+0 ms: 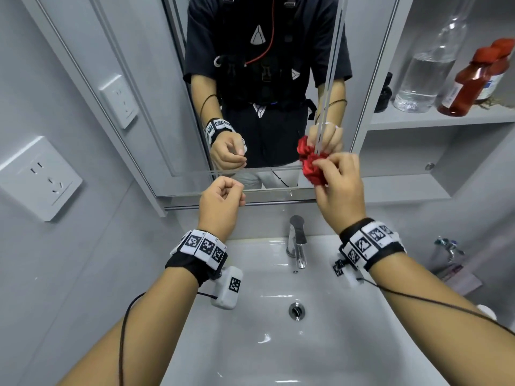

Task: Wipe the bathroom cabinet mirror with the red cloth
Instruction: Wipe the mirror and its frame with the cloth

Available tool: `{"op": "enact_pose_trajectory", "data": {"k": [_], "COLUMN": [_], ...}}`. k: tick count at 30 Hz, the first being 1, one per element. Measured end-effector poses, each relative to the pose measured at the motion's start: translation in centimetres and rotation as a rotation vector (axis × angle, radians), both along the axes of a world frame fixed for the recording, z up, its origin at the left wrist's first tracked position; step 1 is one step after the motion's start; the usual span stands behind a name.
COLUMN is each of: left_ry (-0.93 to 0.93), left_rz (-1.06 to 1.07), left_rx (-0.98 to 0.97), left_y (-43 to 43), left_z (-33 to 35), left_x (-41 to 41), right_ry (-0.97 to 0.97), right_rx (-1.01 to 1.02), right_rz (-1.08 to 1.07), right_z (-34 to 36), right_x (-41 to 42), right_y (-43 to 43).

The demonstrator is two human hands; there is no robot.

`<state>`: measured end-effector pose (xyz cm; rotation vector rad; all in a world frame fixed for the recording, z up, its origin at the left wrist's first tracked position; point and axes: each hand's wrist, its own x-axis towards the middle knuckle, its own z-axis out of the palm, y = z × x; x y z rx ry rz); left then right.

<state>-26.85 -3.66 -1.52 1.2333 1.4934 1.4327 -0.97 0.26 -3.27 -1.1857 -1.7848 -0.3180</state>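
Observation:
The cabinet mirror (pixel 156 87) fills the upper middle of the head view and reflects a person in a dark shirt. My right hand (pixel 341 188) is raised near the mirror's lower right corner and grips the bunched red cloth (pixel 312 169) in its fingertips. The cloth sits at or just in front of the glass; whether it touches I cannot tell. My left hand (pixel 221 200) hovers below the mirror's bottom edge with its fingers curled into a loose fist, holding nothing.
A white sink basin (pixel 278 344) with a chrome faucet (pixel 297 240) lies below my arms. An open shelf (pixel 434 119) to the right carries a clear bottle (pixel 429 71) and red-capped bottles (pixel 471 82). Wall sockets (pixel 39 176) are on the left.

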Motion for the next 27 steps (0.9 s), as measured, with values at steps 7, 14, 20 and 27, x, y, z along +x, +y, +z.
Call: {"op": "enact_pose_trajectory", "data": {"k": [7,14,20,27], "left_ry": [0.03,0.034,0.035,0.065], "left_rz": [0.003,0.005,0.004,-0.011], "left_rx": [-0.001,0.009,0.013,-0.002], "left_y": [-0.7,-1.0,-1.5,-1.6], "left_z": [-0.6,-0.3,-0.2,-0.4], "left_x": [-0.1,-0.4,-0.7,-0.5], "right_ry": [-0.095,-0.003,-0.086,0.017], "right_rx": [-0.14,0.031,-0.141,-0.044], "right_rz": [0.015,-0.022,-0.02,-0.112], "right_z": [-1.8,2.0,-1.3,1.0], "right_x": [-0.6,-0.5,0.3,0.4], "right_y": [-2.1,0.1,-2.3,-0.5]}}
